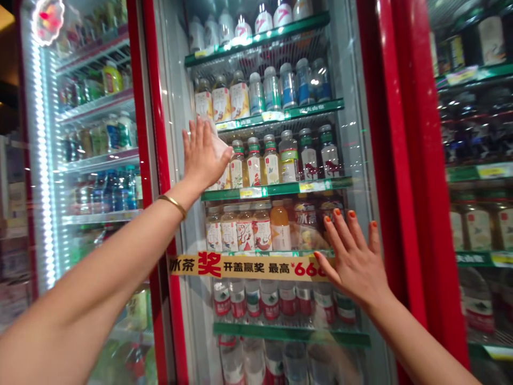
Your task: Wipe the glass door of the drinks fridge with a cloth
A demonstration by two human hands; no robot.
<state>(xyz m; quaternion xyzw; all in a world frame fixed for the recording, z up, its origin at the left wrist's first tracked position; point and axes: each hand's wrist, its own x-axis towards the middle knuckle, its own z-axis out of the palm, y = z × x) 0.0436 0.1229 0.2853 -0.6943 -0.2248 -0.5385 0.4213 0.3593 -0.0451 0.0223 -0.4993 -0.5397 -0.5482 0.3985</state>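
Observation:
The glass door (pixel 276 200) of a red-framed drinks fridge stands before me. My left hand (pixel 203 152), below a gold bangle (pixel 173 206) on the wrist, presses a white cloth or tissue (pixel 219 145) against the upper left of the glass. Its fingers point up, and the cloth shows beside the thumb. My right hand (pixel 355 262), with orange nails, lies spread against the lower right of the same door, with nothing visible in it. Its thumb overlaps the right end of a yellow banner strip (pixel 256 267) with printed characters.
Bottles stand on green-edged shelves (pixel 276 188) behind the glass. A second fridge with a bright light strip (pixel 47 160) is at the left. Another fridge with a red frame (pixel 433 160) and dark bottles is at the right.

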